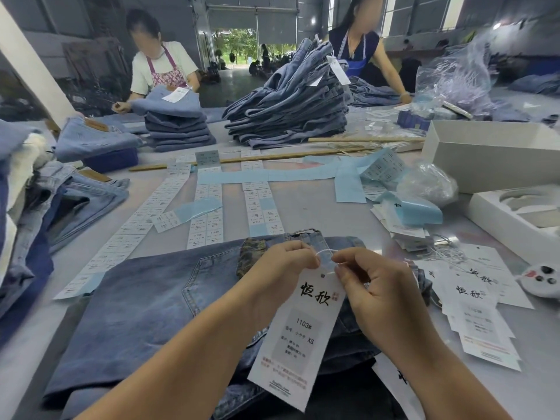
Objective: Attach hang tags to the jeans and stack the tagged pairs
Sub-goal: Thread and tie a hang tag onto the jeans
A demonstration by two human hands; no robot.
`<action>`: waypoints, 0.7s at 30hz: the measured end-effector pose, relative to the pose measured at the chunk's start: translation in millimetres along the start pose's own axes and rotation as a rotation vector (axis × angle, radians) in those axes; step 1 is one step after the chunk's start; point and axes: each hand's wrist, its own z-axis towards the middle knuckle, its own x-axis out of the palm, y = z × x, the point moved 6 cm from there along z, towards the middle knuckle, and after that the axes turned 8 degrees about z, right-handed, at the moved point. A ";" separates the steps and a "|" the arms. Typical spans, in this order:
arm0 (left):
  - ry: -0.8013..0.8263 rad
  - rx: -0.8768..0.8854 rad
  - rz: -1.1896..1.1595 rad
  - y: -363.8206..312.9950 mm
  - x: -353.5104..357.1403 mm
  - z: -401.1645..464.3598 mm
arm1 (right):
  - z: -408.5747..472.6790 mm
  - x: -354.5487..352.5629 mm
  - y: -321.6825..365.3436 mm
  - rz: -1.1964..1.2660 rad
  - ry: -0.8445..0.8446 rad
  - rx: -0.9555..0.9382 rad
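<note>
A folded pair of blue jeans (145, 301) lies flat on the table in front of me, waistband away from me. Over it I hold a long white hang tag (303, 338) printed with black characters and "1103#". My left hand (281, 268) pinches the tag's top corner and one end of its thin white string (325, 253). My right hand (375, 295) pinches the other end of the string, which loops by a belt loop (306, 233) at the waistband. Whether the string passes through the loop I cannot tell.
Loose hang tags (472, 301) lie at the right beside white boxes (491, 153). Sticker sheets (209, 207) cover the table's middle. Stacks of jeans (291, 107) stand at the far side, more jeans (75, 201) at the left. Two people work across the table.
</note>
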 end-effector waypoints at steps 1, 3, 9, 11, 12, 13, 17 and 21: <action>-0.008 0.000 0.003 0.5 0.1 0.5 | -0.4 0.4 -1.0 0.000 0.000 0.008; -0.022 0.015 0.043 0.9 0.3 1.4 | -0.4 -0.9 -2.8 0.024 -0.022 0.032; -0.028 0.091 0.117 -2.6 4.4 2.1 | 0.2 -5.1 -13.6 0.254 -0.024 0.214; -0.014 0.105 0.150 -5.0 7.8 3.3 | 1.0 -7.0 -16.0 0.340 -0.007 0.264; 0.000 0.109 0.157 -6.4 10.1 3.7 | 1.8 -8.7 -16.3 0.379 0.002 0.285; 0.018 0.112 0.155 -8.1 12.8 4.0 | 2.6 -10.5 -17.0 0.423 0.012 0.309; 0.109 0.141 0.138 -16.3 30.4 8.5 | 5.2 -16.2 -22.0 0.545 0.089 0.421; 0.169 0.183 0.191 -24.9 50.9 17.3 | 5.4 -30.4 -30.2 0.553 0.074 0.485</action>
